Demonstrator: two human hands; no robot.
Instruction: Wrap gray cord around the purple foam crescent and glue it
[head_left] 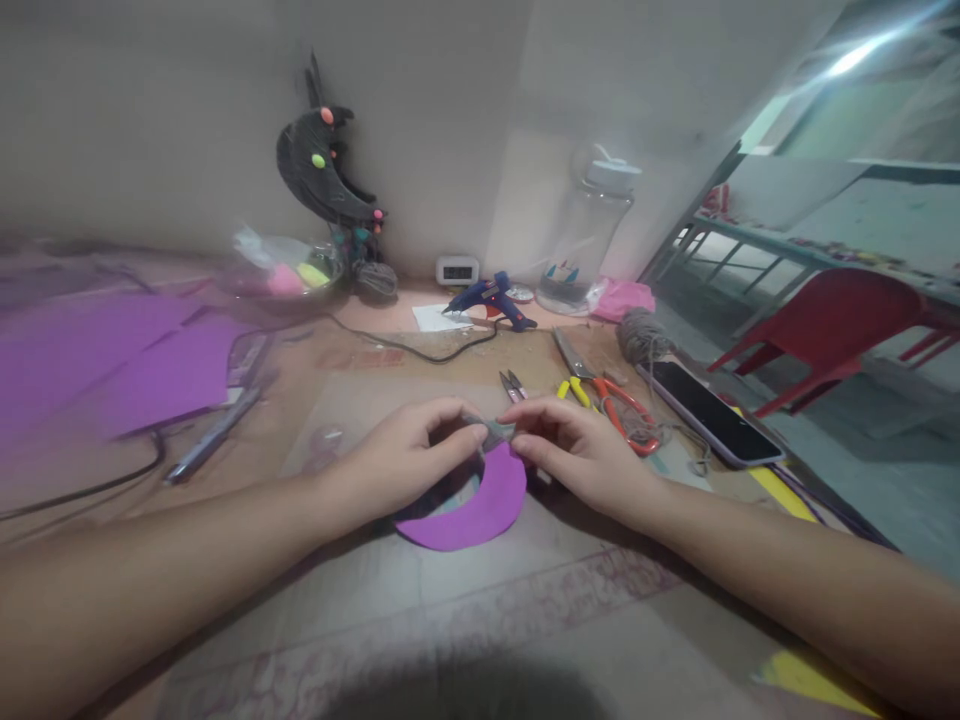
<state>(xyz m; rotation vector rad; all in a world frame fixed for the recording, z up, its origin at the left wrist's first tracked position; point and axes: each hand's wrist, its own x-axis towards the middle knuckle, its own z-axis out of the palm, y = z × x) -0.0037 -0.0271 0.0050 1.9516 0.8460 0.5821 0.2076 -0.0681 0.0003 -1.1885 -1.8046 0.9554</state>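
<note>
A flat purple crescent cut-out (pixel 484 510), apparently foam or felt, is held low over the table in front of me. At its upper tip lies a small grey strip (pixel 496 432), whose material I cannot make out. My left hand (pixel 420 450) pinches this strip between thumb and fingers. From the other side, my right hand (pixel 585 452) is closed on the crescent's upper tip, its fingertips close to the strip. Part of the tip is hidden behind my fingers.
Beyond my hands lie snips (pixel 513 386), orange-handled scissors (pixel 626 415), a blue glue gun (pixel 487 295) and a phone (pixel 712 415). Grey yarn (pixel 643 335) sits at right, near a clear bottle (pixel 585 240). Purple sheets (pixel 172 370) and a pen (pixel 214 435) are left. A dark crescent decoration (pixel 315 170) hangs behind.
</note>
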